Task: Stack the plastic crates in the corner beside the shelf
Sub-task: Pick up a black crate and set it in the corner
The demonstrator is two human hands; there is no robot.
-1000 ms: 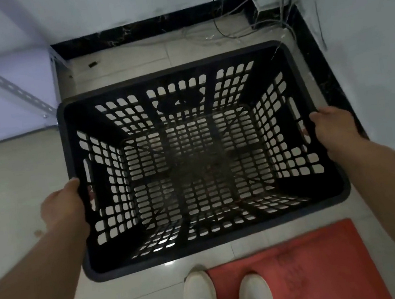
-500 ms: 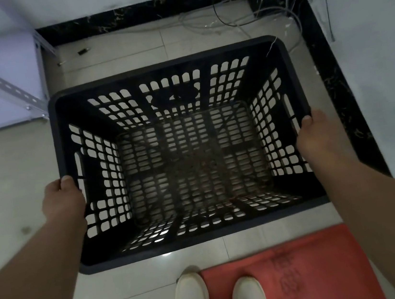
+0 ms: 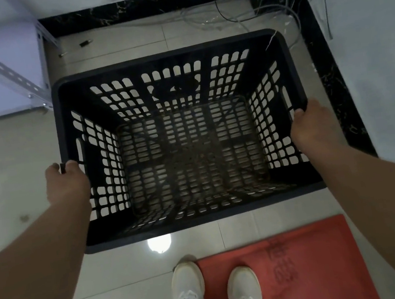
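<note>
Both forearms are bare, with no sleeves in view; the feet wear white lace-up sneakers (image 3: 189, 293).

A flat red rubber mat (image 3: 294, 262) lies on the pale glossy tiled floor (image 3: 6, 174), with a pair of white lace-up shoes (image 3: 188, 291) at its left edge; the right shoe stands on the mat. A black marble skirting strip (image 3: 147, 3) runs along the white walls (image 3: 379, 50). Loose grey and black cables (image 3: 236, 13) trail across the far corner. A small dark screw-like piece (image 3: 84, 43) lies near the skirting.
</note>
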